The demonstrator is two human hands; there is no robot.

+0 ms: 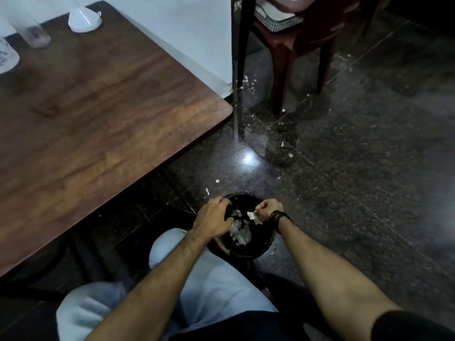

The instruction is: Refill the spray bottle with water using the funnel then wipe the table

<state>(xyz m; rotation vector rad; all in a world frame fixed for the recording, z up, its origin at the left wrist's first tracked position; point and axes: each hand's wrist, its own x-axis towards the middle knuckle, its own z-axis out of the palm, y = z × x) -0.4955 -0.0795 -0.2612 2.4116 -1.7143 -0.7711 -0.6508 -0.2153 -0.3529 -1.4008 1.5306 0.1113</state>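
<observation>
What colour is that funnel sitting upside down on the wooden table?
White, slightly see-through plastic funnel, at the brown wooden table's far edge; the head view shows it.

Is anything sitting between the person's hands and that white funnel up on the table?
No object blocks the way. Both the left hand and the right hand are down at the black bin on the floor, off the table's near corner. The funnel stands at the far edge of the table, with only bare wood between.

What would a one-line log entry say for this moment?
stage: discarding scraps | left hand: over black bin | right hand: pinching white scrap | funnel: on table
</observation>
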